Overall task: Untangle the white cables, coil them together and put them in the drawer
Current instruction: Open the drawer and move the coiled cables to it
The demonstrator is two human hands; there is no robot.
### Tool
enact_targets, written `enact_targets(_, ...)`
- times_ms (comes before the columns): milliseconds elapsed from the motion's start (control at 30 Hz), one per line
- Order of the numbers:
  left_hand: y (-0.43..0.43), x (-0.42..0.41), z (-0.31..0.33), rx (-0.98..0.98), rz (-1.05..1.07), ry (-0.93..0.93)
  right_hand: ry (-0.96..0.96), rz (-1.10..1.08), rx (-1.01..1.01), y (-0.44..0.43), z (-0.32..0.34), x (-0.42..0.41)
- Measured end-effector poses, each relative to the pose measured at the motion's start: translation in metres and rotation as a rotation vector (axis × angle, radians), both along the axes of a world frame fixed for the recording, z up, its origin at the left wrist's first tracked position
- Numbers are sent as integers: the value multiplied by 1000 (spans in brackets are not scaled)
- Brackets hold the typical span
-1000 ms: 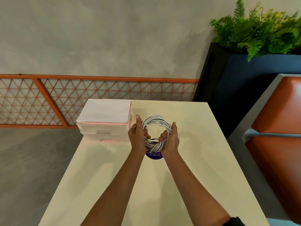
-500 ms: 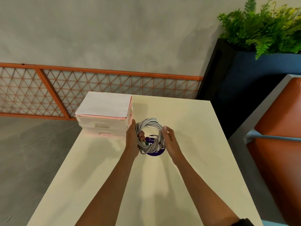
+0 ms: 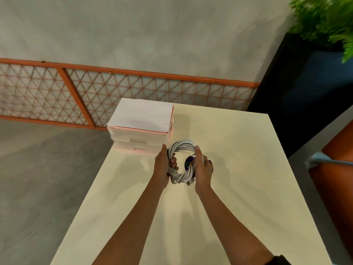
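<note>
Over the cream rectangular tabletop [image 3: 238,159], just right of the small white-and-pink plastic drawer unit [image 3: 141,129], you're holding the coiled bundle of white cables [image 3: 183,145] between both hands. Left hand [image 3: 162,167]: fingers curled through the ring's left side. Right hand [image 3: 202,170]: wrapped round the right side, thumb up along the cables. Round purple sticker [image 3: 188,162] shows through the coil.

This looks like a café or lounge. An orange padded bench [image 3: 336,188] stands beside the cream table [image 3: 244,146], near a dark fern planter [image 3: 315,83].
</note>
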State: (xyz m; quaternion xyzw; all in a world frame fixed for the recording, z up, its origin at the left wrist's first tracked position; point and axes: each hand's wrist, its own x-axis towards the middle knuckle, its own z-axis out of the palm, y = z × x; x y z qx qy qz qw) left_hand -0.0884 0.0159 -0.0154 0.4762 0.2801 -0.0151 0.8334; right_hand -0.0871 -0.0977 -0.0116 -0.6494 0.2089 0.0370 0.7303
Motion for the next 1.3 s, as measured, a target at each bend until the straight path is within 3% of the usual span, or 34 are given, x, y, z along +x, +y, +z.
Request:
enact_targets(167,29,0,-28,77,-128,7,35,-36,-32,14,-21,-1)
enact_targets(367,16,-2,-60,181,-255,151,69,-68,-242,1,-57,-6)
enact_targets(567,12,-5,-104,540,-441,156,162,-71,-410,-16,-78,-2)
enact_targets(833,12,-4,-145,747,-415,172,333,-36,-615,-18,-100,5)
enact_targets(933,14,-6,-119,753,-435,161,365,-45,-721,-19,-92,10)
enact_targets(1067,32,-2,-98,773,-354,162,193,-82,-910,-8,-65,19)
enact_targets(1200,78,9,-82,834,-149,175,-115,-3,-730,24,-48,38)
enact_targets(1300,115,17,-71,861,-20,195,-160,79,-638,52,-43,45)
